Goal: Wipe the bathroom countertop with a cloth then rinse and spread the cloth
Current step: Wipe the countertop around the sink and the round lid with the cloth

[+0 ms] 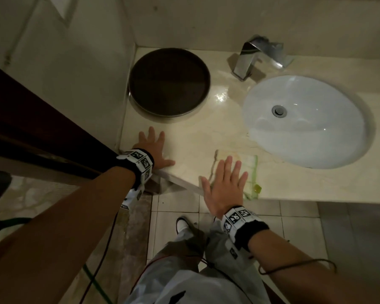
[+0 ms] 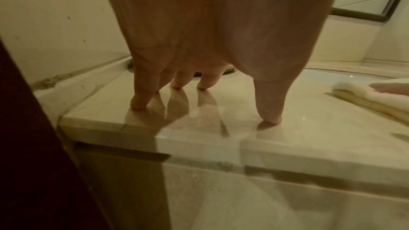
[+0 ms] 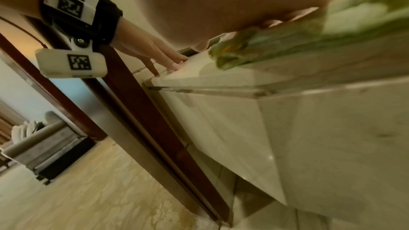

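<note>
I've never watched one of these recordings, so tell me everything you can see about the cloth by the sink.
The cloth is pale, soft-looking fabric with green edging and faint yellowish stripes. It lies spread flat on the beige countertop, at its front edge, just in front of the white sink. The right hand rests on it with straight fingers. The left hand presses the countertop apart from it.

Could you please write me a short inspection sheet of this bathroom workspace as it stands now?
Surface: pale marble countertop, glossy, with a bright reflection beside the sink.
Job's things: green-edged cloth flat at the front edge; faucet behind the sink.
Clutter: dark round tray in the back corner.
Hands: left hand flat on bare counter; right hand flat on the cloth.
Cables: thin wires trailing from both wristbands.
Surroundings: tiled floor, dark wooden door frame.
</note>
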